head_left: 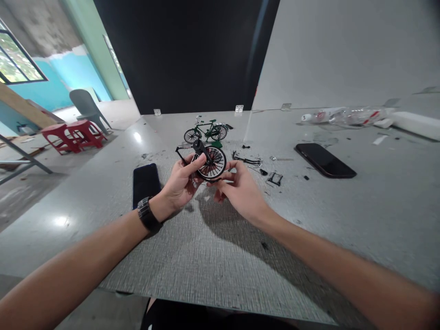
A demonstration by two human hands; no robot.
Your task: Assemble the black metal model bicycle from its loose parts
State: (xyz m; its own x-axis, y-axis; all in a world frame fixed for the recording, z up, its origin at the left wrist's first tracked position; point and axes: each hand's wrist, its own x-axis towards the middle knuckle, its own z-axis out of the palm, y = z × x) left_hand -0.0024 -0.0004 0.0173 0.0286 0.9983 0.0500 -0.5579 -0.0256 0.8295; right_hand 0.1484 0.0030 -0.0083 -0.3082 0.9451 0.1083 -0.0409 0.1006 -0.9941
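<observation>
Above the table, my left hand (184, 181) is closed round a black model bicycle frame with a spoked wheel (216, 164), its thumb pressed on the dark part beside the wheel. My right hand (239, 183) is at the wheel's lower right edge, its fingers bent together there; what they pinch, if anything, is too small to make out. Behind the hands stands a green model bicycle (208, 130), upright on its wheels. Small black parts (247, 159) lie to the right of the wheel, with a black pedal-like frame piece (275, 178) nearer to me.
A phone (146, 183) lies left of my left hand, another phone (325, 160) on the right. Clear plastic packaging (350, 115) and a white foam block (417, 124) are at the back right. A black panel (195, 55) rises behind the table (172, 266). Red stools (74, 135) stand beyond it.
</observation>
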